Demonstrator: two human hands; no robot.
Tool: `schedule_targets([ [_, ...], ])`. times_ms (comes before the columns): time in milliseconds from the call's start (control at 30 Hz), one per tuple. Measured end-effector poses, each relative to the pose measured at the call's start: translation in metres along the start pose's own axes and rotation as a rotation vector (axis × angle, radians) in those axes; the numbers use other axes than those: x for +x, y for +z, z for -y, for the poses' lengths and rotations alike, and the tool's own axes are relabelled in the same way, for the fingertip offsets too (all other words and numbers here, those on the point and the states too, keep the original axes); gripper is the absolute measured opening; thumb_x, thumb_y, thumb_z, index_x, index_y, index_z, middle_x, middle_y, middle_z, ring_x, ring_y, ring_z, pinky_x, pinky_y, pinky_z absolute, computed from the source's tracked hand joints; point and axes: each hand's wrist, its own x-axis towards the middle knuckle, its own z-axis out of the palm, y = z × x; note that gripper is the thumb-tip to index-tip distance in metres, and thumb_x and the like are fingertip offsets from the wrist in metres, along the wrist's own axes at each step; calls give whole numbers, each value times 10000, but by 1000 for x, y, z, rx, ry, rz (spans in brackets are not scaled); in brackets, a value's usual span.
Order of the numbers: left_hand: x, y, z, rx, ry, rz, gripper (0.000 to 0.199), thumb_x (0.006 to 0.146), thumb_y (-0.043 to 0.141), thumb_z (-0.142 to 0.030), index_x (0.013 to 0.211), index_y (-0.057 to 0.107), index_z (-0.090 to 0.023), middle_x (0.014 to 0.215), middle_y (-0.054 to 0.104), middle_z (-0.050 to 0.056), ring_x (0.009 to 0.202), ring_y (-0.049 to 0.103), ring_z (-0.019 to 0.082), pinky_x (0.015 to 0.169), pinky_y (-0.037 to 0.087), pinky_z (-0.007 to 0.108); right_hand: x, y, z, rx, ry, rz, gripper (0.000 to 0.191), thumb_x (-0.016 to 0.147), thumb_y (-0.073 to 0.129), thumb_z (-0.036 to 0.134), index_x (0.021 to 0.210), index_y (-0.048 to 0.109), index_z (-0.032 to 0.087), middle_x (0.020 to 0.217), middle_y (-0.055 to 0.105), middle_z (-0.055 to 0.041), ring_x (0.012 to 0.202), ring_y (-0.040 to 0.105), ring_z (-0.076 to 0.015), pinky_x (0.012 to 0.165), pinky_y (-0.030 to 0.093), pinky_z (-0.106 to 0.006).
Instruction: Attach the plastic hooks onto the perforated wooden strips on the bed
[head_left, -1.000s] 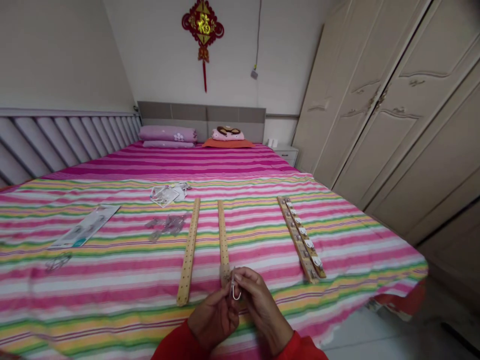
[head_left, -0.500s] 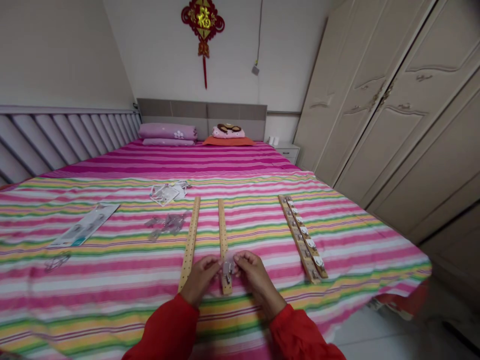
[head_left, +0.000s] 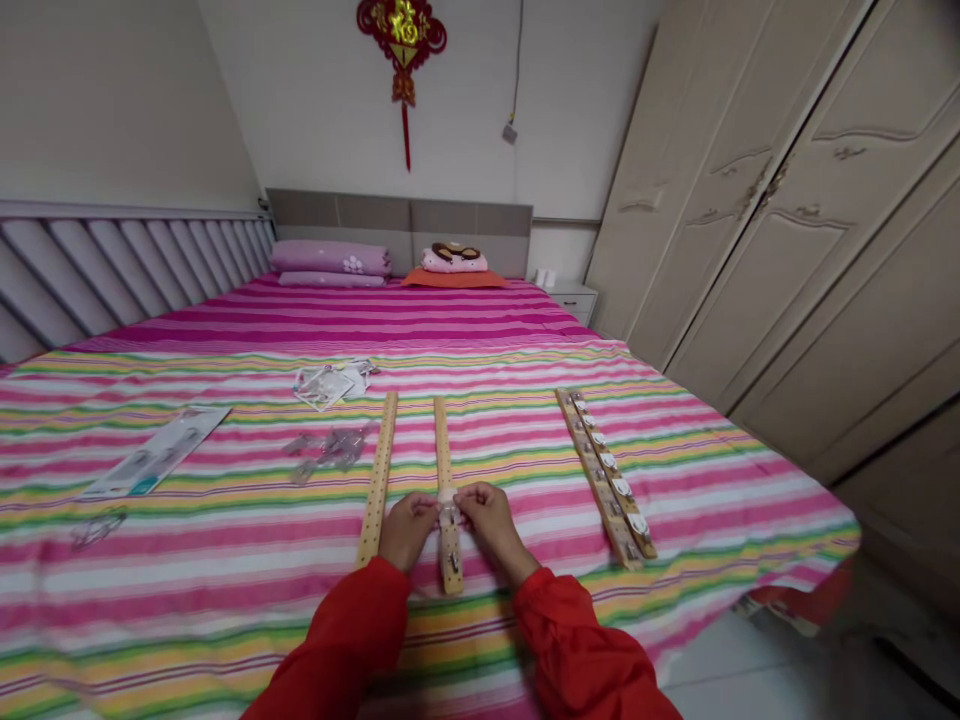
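My left hand (head_left: 407, 532) and my right hand (head_left: 489, 518) pinch opposite edges of a small clear plastic hook (head_left: 448, 510). It lies over the middle wooden strip (head_left: 442, 445), a narrow bar dotted with holes; whether it presses on the wood, I cannot tell. Nearer me, a metal hook (head_left: 454, 565) sits on that strip's front end. Just left runs a second perforated wooden strip (head_left: 384, 440), close to my left hand. Over to the right, two strips (head_left: 611, 500) lie side by side, one bearing clear hooks, the other white round pieces.
Loose clear pieces (head_left: 335, 447) lie left of the strips, with packets (head_left: 330, 384) behind them. Farther left are a long clear package (head_left: 157, 455) and a thin wire bundle (head_left: 99, 527). All rest on a striped bedsheet (head_left: 247, 600). A wardrobe (head_left: 795, 260) stands at right.
Both hands have moved a little away from me along the middle strip with the clear hook. The metal hook at the strip's front end now shows uncovered.
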Motion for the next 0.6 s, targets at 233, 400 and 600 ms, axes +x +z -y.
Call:
schedule_targets([
  [233,8,0,8,118,-4,-6,217,552,701,-330,623,576,-167,517,571,-29,509,562,129,502,424,236,3,1,-7,-61,-25,-28,135,540,682,271,559,583,180,417,535,57,369,436,-91,381,337,-214],
  [400,9,1,7,150,-31,14,177,584,678,-301,631,564,-174,506,559,-38,493,551,119,485,403,223,6,2,-10,-55,-22,-35,145,546,682,284,560,579,183,426,538,54,375,445,-95,395,353,-223],
  [600,8,2,6,170,-45,9,126,628,650,-258,627,552,-179,506,565,-34,493,549,120,485,406,220,7,1,-13,-44,-13,-52,150,531,687,290,544,575,190,418,524,54,376,443,-99,401,361,-233],
])
